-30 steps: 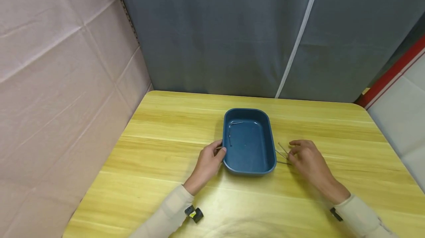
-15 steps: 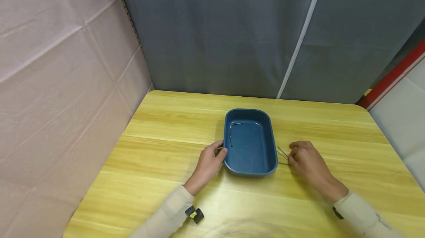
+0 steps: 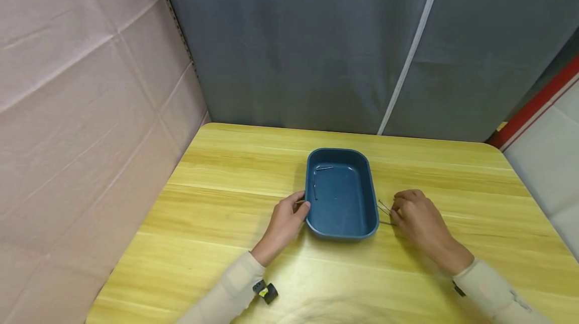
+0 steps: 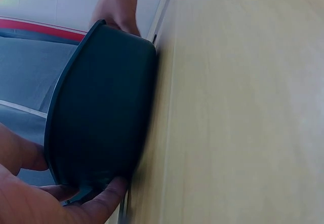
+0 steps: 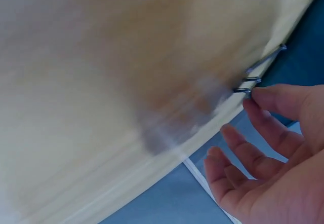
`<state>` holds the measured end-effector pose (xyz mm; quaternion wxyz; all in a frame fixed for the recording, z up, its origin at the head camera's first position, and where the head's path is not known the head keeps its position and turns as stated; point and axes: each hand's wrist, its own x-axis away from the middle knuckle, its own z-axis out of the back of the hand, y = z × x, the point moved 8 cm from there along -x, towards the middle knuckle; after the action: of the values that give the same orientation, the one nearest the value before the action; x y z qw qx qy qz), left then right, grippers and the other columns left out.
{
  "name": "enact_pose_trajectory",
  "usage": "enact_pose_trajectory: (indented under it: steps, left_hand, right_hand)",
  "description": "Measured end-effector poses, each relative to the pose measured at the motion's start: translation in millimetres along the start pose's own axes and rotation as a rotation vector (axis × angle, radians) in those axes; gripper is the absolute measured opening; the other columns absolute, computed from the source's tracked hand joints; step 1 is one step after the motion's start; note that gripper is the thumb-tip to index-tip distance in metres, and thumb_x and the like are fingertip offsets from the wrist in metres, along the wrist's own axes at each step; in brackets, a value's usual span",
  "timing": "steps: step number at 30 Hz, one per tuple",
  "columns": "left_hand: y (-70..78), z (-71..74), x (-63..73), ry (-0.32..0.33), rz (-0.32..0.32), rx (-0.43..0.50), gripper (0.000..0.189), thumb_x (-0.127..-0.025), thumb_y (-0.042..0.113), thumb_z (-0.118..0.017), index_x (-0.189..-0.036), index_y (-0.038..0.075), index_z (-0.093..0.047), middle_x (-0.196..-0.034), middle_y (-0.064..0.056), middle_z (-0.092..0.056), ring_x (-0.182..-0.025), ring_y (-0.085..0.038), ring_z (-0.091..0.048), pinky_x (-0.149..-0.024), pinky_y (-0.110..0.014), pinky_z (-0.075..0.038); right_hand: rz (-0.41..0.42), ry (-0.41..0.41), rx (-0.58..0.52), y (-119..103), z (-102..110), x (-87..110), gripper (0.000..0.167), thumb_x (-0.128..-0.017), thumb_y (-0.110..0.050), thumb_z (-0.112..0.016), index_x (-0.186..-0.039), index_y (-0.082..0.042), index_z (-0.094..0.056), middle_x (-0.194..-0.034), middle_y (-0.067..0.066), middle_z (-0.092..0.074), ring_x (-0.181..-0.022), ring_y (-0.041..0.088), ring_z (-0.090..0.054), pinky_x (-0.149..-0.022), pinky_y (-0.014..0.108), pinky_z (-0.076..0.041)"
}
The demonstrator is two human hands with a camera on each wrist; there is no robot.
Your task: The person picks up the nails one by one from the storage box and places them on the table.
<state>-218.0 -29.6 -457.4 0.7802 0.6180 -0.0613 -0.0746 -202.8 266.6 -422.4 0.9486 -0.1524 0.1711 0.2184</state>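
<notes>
A blue rectangular plastic box (image 3: pixel 346 203) sits on the table, two thin metal nails (image 3: pixel 315 186) lying along its inner left and far sides. My left hand (image 3: pixel 282 223) grips the box's left side, thumb at the rim; in the left wrist view its fingers (image 4: pixel 104 201) press the outer wall. A thin rod-like piece (image 3: pixel 299 202) shows beside that hand. Right of the box, my right hand (image 3: pixel 418 221) pinches a nail (image 5: pixel 247 93) by its head end between thumb and forefinger. Other nails (image 5: pixel 283 47) lie close by, between this hand and the box.
The wood-grain table (image 3: pixel 226 163) runs back to a grey curtain (image 3: pixel 289 52) with a white strip. A pale cloth wall (image 3: pixel 90 113) stands at the left, and a white panel with a red edge (image 3: pixel 538 103) at the right.
My right fingers have closed in on the nails and shifted slightly left; the nails beside them have changed angle. The left hand and the box hold nearly still.
</notes>
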Motion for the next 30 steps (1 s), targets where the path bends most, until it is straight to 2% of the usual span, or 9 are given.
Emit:
enact_pose_trajectory:
  steps: [5,10,21,30]
  left_hand:
    - [0.0,0.3,-0.1,0.001,-0.001,-0.007,0.043,-0.114,0.012,-0.055,-0.153,-0.007,-0.058,-0.131,-0.022,-0.074,-0.117,-0.032,-0.074,-0.093,-0.037,-0.062]
    - [-0.1,0.3,-0.7,-0.004,-0.003,-0.006,0.043,-0.115,0.011,-0.055,-0.153,-0.008,-0.058,-0.132,-0.022,-0.074,-0.118,-0.031,-0.074,-0.092,-0.036,-0.062]
    - [-0.8,0.1,-1.3,-0.004,0.001,-0.004,0.043,-0.114,0.011,-0.055,-0.153,-0.008,-0.058,-0.132,-0.022,-0.074,-0.118,-0.032,-0.074,-0.094,-0.037,-0.062]
    - [-0.6,-0.4,-0.3,-0.004,0.004,0.002,0.043,-0.115,0.011,-0.055,-0.153,-0.008,-0.058,-0.133,-0.022,-0.074,-0.119,-0.033,-0.074,-0.095,-0.038,-0.063]
  right_hand:
    - [-0.080,0.022,-0.058,-3.1,5.9,-6.3,0.004,-0.093,0.000,-0.078,-0.091,0.003,-0.079,-0.115,0.026,-0.076,-0.112,0.048,-0.067,-0.093,0.065,-0.057]
    - [-0.117,0.084,-0.120,-11.4,12.0,-12.0,0.004,-0.094,0.000,-0.078,-0.095,0.003,-0.080,-0.118,0.024,-0.076,-0.114,0.046,-0.066,-0.092,0.065,-0.058]
    - [-0.044,0.235,-0.164,-34.1,16.0,-20.5,0.012,-0.091,0.001,-0.083,-0.103,0.006,-0.080,-0.117,0.020,-0.077,-0.112,0.038,-0.068,-0.088,0.057,-0.061]
    - [0.001,0.242,-0.187,-46.7,13.0,-26.9,0.012,-0.089,0.004,-0.086,-0.099,0.005,-0.080,-0.115,0.018,-0.076,-0.112,0.036,-0.066,-0.089,0.053,-0.059]
